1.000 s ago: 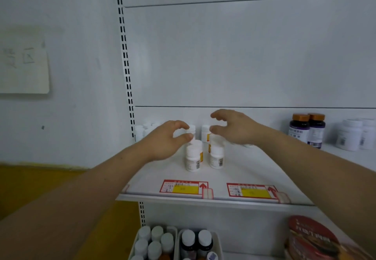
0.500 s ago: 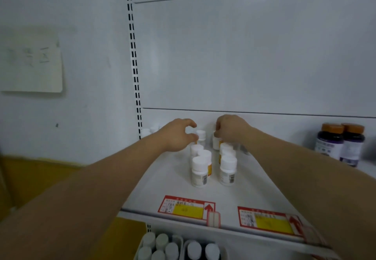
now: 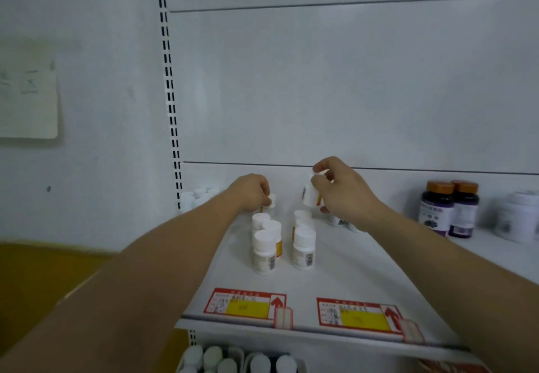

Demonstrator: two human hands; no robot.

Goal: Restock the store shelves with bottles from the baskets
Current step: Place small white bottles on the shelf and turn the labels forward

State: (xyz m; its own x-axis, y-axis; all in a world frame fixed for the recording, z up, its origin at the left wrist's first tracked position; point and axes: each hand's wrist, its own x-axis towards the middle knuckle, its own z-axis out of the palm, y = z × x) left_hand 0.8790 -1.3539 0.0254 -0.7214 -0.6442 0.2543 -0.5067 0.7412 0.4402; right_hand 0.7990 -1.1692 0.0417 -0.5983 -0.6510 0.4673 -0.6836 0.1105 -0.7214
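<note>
1. Hands work at the back of the white metal shelf [image 3: 344,279], both arms reaching in from below.
2. The right hand [image 3: 344,194] has lifted a small white plastic bottle with an orange-marked label [image 3: 309,196] clear of the shelf; its fingers [image 3: 320,165] curl round the cap and the bottle tilts a little.
3. The left hand [image 3: 251,194] is lower, its fingers curled down onto another small white bottle [image 3: 271,202] standing at the rear of the left row; I cannot tell how firmly it is gripped.
4. In front of the hands stand two short rows of white-capped bottles: the left row [image 3: 264,251] and the right row [image 3: 304,244], near each other with a gap between.
5. Two dark purple bottles with orange caps [image 3: 449,209] stand well to the right, with larger white jars [image 3: 514,216] beside them.
6. Two red and yellow price labels [image 3: 245,305] sit along the shelf's front edge.
7. Below the shelf, white baskets of capped bottles [image 3: 239,359] show at the bottom edge.
</note>
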